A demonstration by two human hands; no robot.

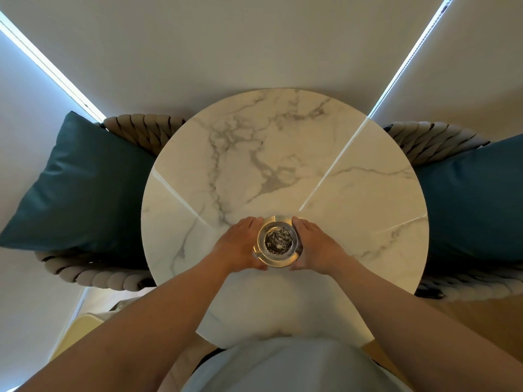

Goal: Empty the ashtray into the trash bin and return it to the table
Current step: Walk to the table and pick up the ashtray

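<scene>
A round metal ashtray [278, 223] with dark ash in its bowl sits on the round white marble table [283, 154], near the middle of its near half. My left hand [240, 244] cups the ashtray's left side, fingers wrapped along the rim. On the other side my right hand [314, 244] grips its right rim in the same way. Both forearms reach in from the bottom of the view. The trash bin is out of view.
A woven rope chair [147, 128] with a teal cushion [76, 182] stands left of the table. A matching chair [435, 140] with a teal cushion [475, 199] stands to the right. White blinds hang behind the table. Wood floor shows at lower right.
</scene>
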